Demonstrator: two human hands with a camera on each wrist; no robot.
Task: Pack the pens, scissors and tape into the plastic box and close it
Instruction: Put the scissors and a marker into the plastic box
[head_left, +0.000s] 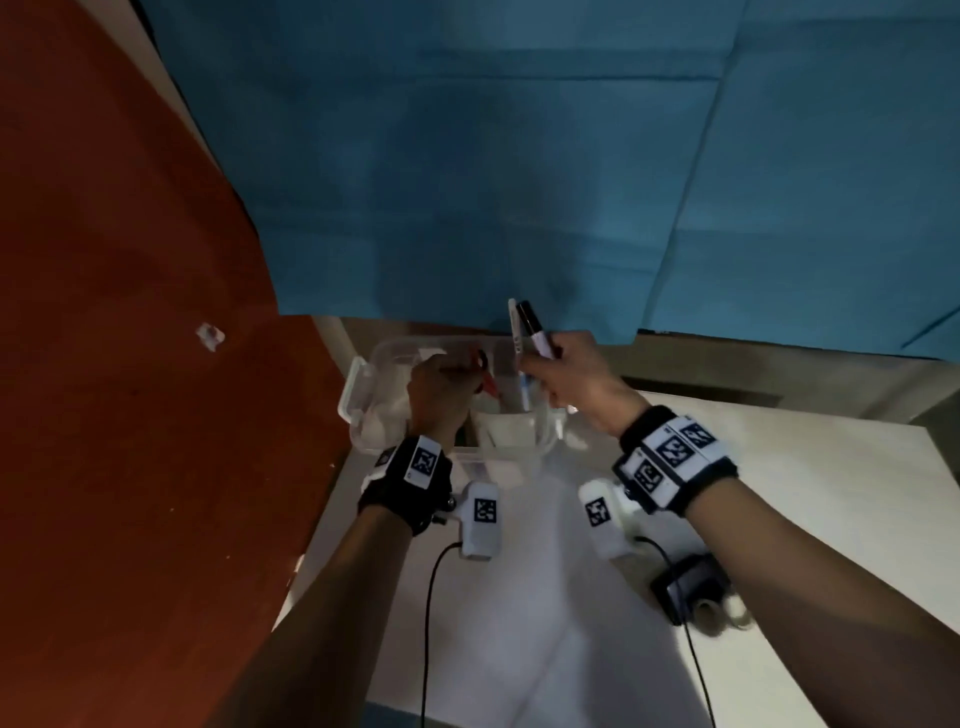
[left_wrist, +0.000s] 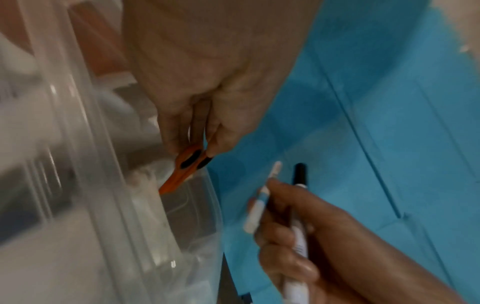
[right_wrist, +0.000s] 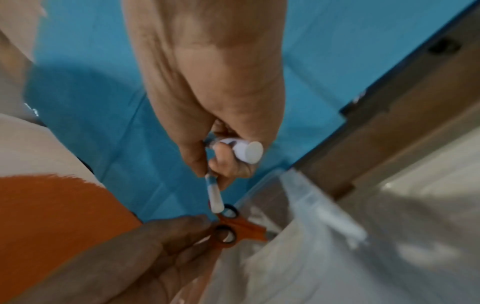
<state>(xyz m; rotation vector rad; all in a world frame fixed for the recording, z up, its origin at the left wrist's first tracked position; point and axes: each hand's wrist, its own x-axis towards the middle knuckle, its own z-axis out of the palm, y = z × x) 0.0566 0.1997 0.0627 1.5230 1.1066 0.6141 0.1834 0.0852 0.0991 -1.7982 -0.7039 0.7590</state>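
A clear plastic box (head_left: 363, 400) stands open at the far left of the white table. My left hand (head_left: 457, 374) pinches the handles of orange scissors (head_left: 485, 384), whose blades point down into the box (left_wrist: 109, 185). In the left wrist view its fingers (left_wrist: 218, 135) pinch the scissors (left_wrist: 187, 166). Just right of the box, my right hand (head_left: 543, 374) grips a thin white pen (head_left: 514, 327) and a black-capped marker (head_left: 535, 327), both upright. The right wrist view shows the marker's end (right_wrist: 250, 152), the pen (right_wrist: 214, 195) and the scissors (right_wrist: 241, 228). A black tape dispenser (head_left: 696, 592) lies near my right forearm.
A blue cloth (head_left: 519, 156) hangs behind the box. A red-orange surface (head_left: 130, 364) lies left of the table (head_left: 519, 649), with a small white scrap (head_left: 210, 335) on it. Black cables (head_left: 428, 623) trail from both wrist cameras across the table.
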